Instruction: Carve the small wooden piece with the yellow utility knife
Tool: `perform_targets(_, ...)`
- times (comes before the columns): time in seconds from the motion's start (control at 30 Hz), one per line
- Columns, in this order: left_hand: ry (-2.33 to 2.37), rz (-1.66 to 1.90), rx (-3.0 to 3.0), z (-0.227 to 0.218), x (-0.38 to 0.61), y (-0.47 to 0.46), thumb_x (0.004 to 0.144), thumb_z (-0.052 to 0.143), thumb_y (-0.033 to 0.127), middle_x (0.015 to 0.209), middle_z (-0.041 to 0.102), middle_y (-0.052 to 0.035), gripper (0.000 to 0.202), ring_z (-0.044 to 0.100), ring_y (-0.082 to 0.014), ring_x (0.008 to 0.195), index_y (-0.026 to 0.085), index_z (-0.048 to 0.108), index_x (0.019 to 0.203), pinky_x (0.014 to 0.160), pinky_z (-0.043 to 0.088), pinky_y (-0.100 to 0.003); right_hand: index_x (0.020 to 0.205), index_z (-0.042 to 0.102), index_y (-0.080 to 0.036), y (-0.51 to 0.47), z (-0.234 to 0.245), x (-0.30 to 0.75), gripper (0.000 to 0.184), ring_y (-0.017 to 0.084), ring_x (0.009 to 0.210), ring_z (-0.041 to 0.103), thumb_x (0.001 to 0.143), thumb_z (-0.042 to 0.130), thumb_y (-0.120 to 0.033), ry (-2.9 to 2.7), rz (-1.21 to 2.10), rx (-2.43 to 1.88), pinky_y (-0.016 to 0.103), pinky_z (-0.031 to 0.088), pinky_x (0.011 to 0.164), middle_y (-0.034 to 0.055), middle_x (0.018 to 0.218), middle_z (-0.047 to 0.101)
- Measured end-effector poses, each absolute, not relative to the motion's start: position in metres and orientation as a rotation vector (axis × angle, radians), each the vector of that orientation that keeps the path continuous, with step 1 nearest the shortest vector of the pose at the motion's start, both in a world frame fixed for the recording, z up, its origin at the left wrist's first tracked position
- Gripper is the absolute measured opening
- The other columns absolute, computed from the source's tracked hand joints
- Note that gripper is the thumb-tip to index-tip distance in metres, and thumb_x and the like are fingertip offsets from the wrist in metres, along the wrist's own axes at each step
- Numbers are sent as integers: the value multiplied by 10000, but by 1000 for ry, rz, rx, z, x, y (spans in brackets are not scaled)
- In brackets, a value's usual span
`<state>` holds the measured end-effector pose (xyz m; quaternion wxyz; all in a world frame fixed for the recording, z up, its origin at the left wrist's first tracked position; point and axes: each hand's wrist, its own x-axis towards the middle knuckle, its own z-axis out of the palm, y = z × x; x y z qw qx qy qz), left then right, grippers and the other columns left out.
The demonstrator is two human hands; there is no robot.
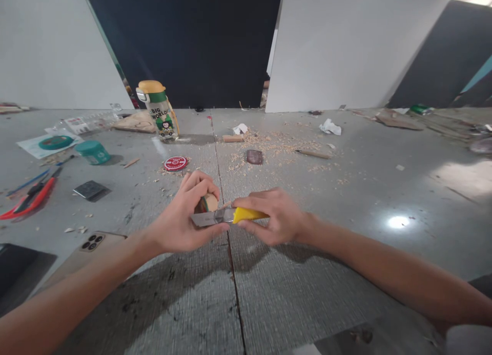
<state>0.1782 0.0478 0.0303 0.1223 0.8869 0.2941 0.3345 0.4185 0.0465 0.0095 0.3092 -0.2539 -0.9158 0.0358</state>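
Observation:
My left hand (188,211) is closed around a small wooden piece (211,202) with a pale rounded end and some dark and coloured parts, mostly covered by the fingers. In my right hand (279,216) is a utility knife (248,214) with a yellow handle, gripped between thumb and fingers. Its broad metal blade points left, along the near side of the wooden piece, and passes above my left thumb. Whether the edge touches the wood, I cannot tell. Both hands are over the middle of the grey table (292,298).
Wood shavings lie around a brown block (254,157) and a slim wooden-handled tool (313,153). A yellow-lidded bottle (159,109), a red disc (176,163) and a teal jar (93,152) stand left. Red-handled pliers (34,199) and a phone (86,252) lie nearer.

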Motion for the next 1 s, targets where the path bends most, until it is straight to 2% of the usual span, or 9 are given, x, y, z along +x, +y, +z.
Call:
perform_targets(0.13, 846, 1000, 2577, 30, 179, 48, 809, 682, 370, 929, 473, -54, 309, 435, -206, 867, 181, 482, 949, 760, 386, -368, 1113, 612, -163, 46, 10, 418, 294, 122, 620, 557, 935, 534, -384, -2416, 103, -680, 263, 357, 573, 21, 770, 677)
perform_targets(0.23, 841, 1013, 2549, 30, 180, 48, 828, 664, 367, 889, 469, -44, 266, 429, -201, 856, 181, 481, 877, 763, 379, -364, 1103, 617, -155, 45, 11, 418, 295, 117, 610, 547, 934, 535, -382, -2397, 114, -693, 258, 356, 573, 23, 767, 673)
perform_targets(0.4, 875, 1036, 2516, 30, 182, 47, 831, 663, 325, 872, 475, -34, 230, 439, -188, 847, 177, 487, 825, 744, 378, -337, 1114, 619, -155, 46, 12, 419, 296, 127, 640, 572, 920, 548, -366, -2374, 150, -727, 263, 387, 600, 35, 808, 691)
perform_targets(0.53, 955, 1058, 2488, 28, 181, 49, 826, 630, 251, 874, 482, -27, 142, 463, -180, 840, 174, 515, 855, 734, 375, -329, 1124, 612, -165, 49, 13, 422, 281, 153, 776, 624, 919, 547, -346, -2332, 245, -765, 282, 440, 702, 62, 957, 711)
perform_targets(0.67, 967, 1058, 2483, 30, 179, 50, 781, 566, 161, 832, 461, -18, 95, 455, -181, 818, 182, 477, 806, 703, 363, -323, 1136, 615, -166, 51, 13, 423, 312, 138, 714, 597, 940, 522, -389, -2362, 343, -759, 277, 428, 679, 52, 907, 701)
perform_targets(0.77, 990, 1032, 2500, 33, 179, 49, 753, 562, 180, 862, 451, -27, 142, 446, -193, 842, 183, 459, 850, 705, 375, -329, 1133, 619, -160, 51, 15, 423, 333, 124, 666, 557, 953, 501, -414, -2416, 458, -762, 264, 396, 637, 42, 858, 680)
perform_targets(0.87, 1076, 910, 2475, 32, 179, 47, 740, 603, 245, 956, 441, -50, 273, 457, -216, 909, 184, 443, 952, 719, 419, -342, 1106, 617, -164, 54, 15, 424, 327, 105, 639, 515, 953, 503, -430, -2431, 661, -737, 245, 365, 595, 16, 807, 636)
perform_targets(1.0, 1204, 701, 2387, 20, 180, 50, 693, 707, 351, 1132, 418, -95, 490, 471, -275, 1061, 193, 437, 1070, 825, 471, -421, 1004, 572, -194, 60, 9, 423, 307, 75, 552, 409, 973, 454, -476, -2058, 1073, -772, 212, 326, 507, -41, 687, 498)
